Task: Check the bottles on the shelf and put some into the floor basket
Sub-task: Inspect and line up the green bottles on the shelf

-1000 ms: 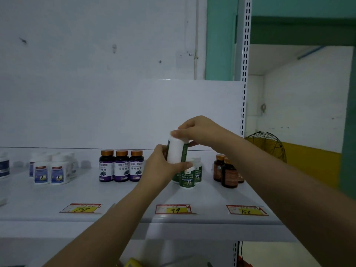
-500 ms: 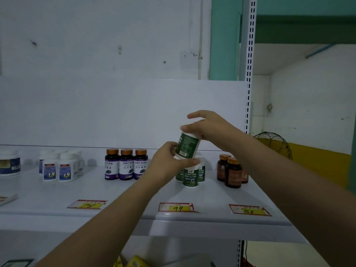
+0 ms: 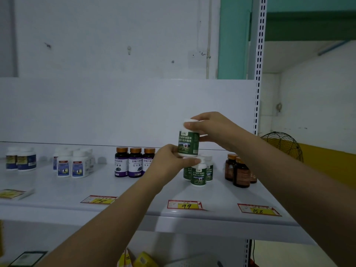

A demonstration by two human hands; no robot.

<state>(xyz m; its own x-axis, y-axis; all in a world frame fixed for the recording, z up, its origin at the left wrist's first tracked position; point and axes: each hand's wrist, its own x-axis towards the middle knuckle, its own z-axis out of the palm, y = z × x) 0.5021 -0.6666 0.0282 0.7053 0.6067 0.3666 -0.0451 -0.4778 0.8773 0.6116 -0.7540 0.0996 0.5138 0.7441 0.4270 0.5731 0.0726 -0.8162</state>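
Both arms reach forward — left hand (image 3: 169, 160) curled low, right hand (image 3: 210, 128) pinching above it.

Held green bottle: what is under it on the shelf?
Under the held bottle stand green bottles on the shelf; three show. The left hand covers part of them, so more may hide.

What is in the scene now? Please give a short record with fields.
held bottle: green label, white cap, upright, above the shelf
left hand: holds its base
right hand: grips its cap
green bottles: standing on shelf, below the held bottle
purple bottles: three, further left
brown bottles: further right
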